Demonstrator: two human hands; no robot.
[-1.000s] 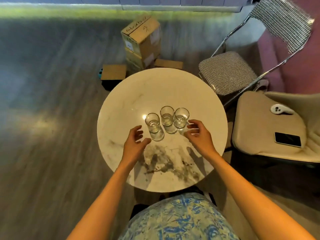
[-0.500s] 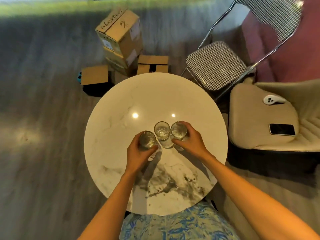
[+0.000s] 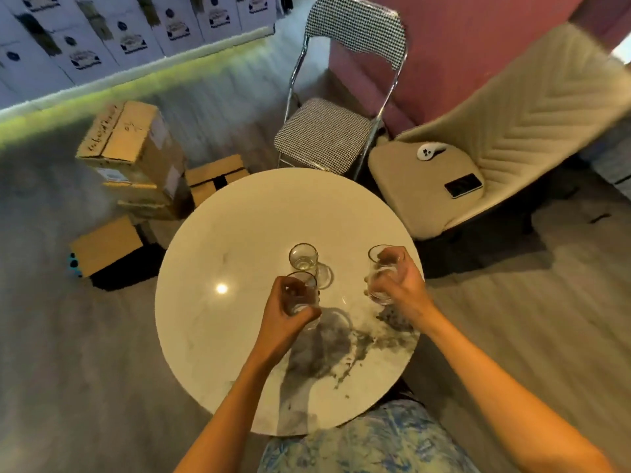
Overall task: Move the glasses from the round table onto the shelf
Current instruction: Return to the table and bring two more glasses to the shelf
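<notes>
Standing on the floor at the far left are stacked cardboard boxes (image 3: pixel 131 155), with a flat box (image 3: pixel 106 245) lying nearer; just right of them the round white worktop (image 3: pixel 239 233) fills the middle of the view, marbled grey along its near side; above it the left hand (image 3: pixel 288 314) is wrapped around a clear glass (image 3: pixel 302 295), thumb on the near side and fingers on the far side; whether this glass has cleared the surface cannot be told; a second glass (image 3: pixel 304 257) stands upright on the worktop just beyond it, free of both hands; further right the right hand (image 3: pixel 401 285) is clasped around a third glass (image 3: pixel 382 273), which is tilted and held above the worktop's right edge; behind the worktop stands a folding chair (image 3: pixel 327 134) with a houndstooth seat; at the far right a cream padded chair (image 3: pixel 512 131) carries a white controller (image 3: pixel 430 151) and a dark phone (image 3: pixel 463 185).
</notes>
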